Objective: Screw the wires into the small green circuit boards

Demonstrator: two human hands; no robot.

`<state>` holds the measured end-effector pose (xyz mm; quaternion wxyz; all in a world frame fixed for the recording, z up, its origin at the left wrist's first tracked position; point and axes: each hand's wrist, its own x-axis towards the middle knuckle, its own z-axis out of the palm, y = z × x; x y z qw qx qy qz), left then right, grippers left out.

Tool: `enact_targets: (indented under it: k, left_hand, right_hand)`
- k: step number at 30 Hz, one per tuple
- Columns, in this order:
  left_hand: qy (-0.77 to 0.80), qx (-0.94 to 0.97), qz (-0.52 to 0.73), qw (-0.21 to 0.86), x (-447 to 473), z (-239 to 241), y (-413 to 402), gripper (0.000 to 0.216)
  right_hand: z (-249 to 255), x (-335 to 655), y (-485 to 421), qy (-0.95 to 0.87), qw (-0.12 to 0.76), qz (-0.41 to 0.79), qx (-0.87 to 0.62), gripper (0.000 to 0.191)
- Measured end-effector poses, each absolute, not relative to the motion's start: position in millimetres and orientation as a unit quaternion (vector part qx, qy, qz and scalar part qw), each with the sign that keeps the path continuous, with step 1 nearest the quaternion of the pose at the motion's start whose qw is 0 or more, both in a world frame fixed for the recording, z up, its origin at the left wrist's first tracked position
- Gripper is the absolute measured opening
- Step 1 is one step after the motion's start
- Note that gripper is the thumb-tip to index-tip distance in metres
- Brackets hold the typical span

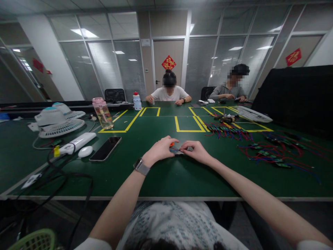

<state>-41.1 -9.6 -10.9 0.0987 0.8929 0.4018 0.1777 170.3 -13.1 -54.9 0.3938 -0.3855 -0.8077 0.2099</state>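
Just above the green table, my left hand [161,148] is curled, thumb and fingers closing around a small orange thing [171,144] whose kind is mostly hidden. Facing it, my right hand [196,151] pinches the end of a thin blue wire [175,150] that runs between both hands. A small dark piece [179,155] lies below the fingertips, too small to name. To the right are loose circuit boards with red and blue wires [270,152], and another row of wired boards [229,131] lies farther back.
Left on the table [161,184] are a phone [106,148], a white oval case [85,151], a power strip [78,143], black cables, a pink-lided bottle [103,113] and white fans [61,119]. Yellow tape marks the surface. Two people sit opposite. A dark monitor [296,100] stands right.
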Motion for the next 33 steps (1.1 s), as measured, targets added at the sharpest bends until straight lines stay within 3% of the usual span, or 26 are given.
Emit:
enact_targets:
  k: [5, 10, 18, 33]
  left_hand:
    - [0.437, 0.861, 0.233, 0.116, -44.8, -3.2, -8.4, 0.045]
    - [0.454, 0.863, 0.178, 0.135, -45.1, -3.7, -7.2, 0.018]
    - [0.461, 0.873, 0.093, 0.126, -41.5, -6.2, -14.1, 0.020]
    - [0.440, 0.888, 0.123, 0.043, -23.4, -22.0, -18.3, 0.017]
  right_hand:
    - [-57.0, 179.1, -5.1, -0.794, 0.389, 0.200, -0.423, 0.015]
    - [-62.1, 188.9, 2.9, -0.779, 0.382, 0.154, -0.473, 0.015]
    - [-63.0, 200.6, 9.9, -0.798, 0.344, 0.134, -0.477, 0.014]
    - [-60.5, 204.2, 11.9, -0.824, 0.319, 0.129, -0.450, 0.012]
